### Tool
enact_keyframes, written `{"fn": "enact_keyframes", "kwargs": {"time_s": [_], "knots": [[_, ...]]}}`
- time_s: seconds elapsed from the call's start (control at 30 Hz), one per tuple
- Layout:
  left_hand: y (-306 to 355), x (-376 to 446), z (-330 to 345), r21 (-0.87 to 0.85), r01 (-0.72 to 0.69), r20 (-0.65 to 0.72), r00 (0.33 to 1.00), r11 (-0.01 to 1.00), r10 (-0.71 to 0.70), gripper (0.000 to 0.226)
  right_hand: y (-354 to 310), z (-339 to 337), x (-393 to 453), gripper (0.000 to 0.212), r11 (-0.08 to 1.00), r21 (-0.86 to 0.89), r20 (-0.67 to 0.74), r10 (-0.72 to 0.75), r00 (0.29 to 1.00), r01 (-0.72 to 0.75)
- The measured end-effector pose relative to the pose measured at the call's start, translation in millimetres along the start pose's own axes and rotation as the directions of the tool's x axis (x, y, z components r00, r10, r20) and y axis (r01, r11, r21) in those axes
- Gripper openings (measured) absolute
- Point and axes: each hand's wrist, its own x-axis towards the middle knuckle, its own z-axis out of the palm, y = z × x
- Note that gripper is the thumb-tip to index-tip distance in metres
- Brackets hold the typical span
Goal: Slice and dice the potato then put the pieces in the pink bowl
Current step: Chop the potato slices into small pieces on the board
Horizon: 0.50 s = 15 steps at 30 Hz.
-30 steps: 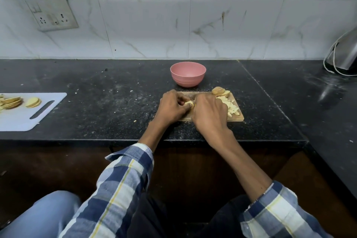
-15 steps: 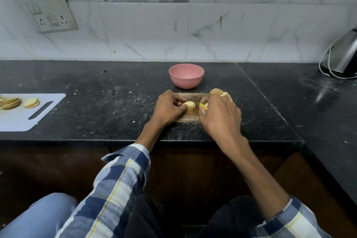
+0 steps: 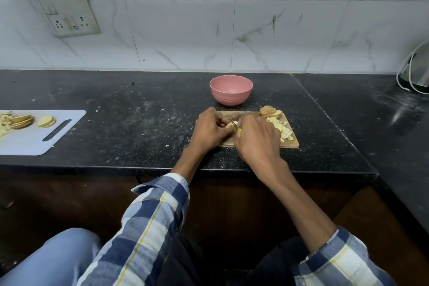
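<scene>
At frame centre, potato (image 3: pixel 232 126) is pinched by left hand (image 3: pixel 210 131); knife (image 3: pixel 237 128), clenched in right hand (image 3: pixel 257 139), has been brought back onto it: dicing continues, pink bowl (image 3: pixel 231 89) unfilled.

knife (image 3: pixel 236 126) mostly hidden between hands, kettle (image 3: pixel 420 69) cut off at right edge

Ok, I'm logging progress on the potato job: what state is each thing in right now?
pink bowl: upright, empty.
wooden board: flat on counter, holding potato.
diced potato: piled on the board's right side.
potato slices: stacked at the board's far edge.
potato piece: pinched by left hand.
left hand: holding the piece.
right hand: gripping a knife, mostly hidden.
white board: holding slices.
</scene>
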Motion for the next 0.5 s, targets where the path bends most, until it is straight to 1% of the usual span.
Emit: {"fn": "enact_keyframes", "kwargs": {"time_s": [0.1, 0.2, 0.3, 0.43, 0.5], "knots": [[-1.5, 0.8, -0.9, -0.005, -0.005, 0.003, 1.0, 1.0, 0.005, 0.014, 2.8, -7.5, -5.7, 0.024, 1.0, -0.001, 0.018, 0.01, 1.0, -0.01], [-0.2, 1.2, -3.4, -0.005, -0.023, 0.022, 0.999, 1.0, 0.023, 0.009, 5.6, -17.6, -12.0, 0.023, 1.0, -0.01, 0.053, 0.013, 0.998, -0.013], [1.2, 2.6, -6.0, 0.004, -0.012, 0.042, 0.999, 1.0, 0.012, 0.008, 10.3, -30.0, -15.7, 0.019, 0.999, -0.023, 0.078, 0.027, 0.997, -0.025], [-0.6, 4.3, -11.0, 0.033, -0.001, 0.077, 0.997, 0.999, -0.001, 0.012, 16.4, -34.6, -18.4, 0.012, 1.0, -0.001, 0.0, 0.025, 1.0, -0.025], [-0.8, 4.0, -13.0, 0.032, -0.003, 0.075, 0.997, 0.999, 0.001, 0.013, 14.3, -26.5, -18.0, 0.012, 1.0, 0.023, -0.054, 0.007, 0.999, -0.006]]}}
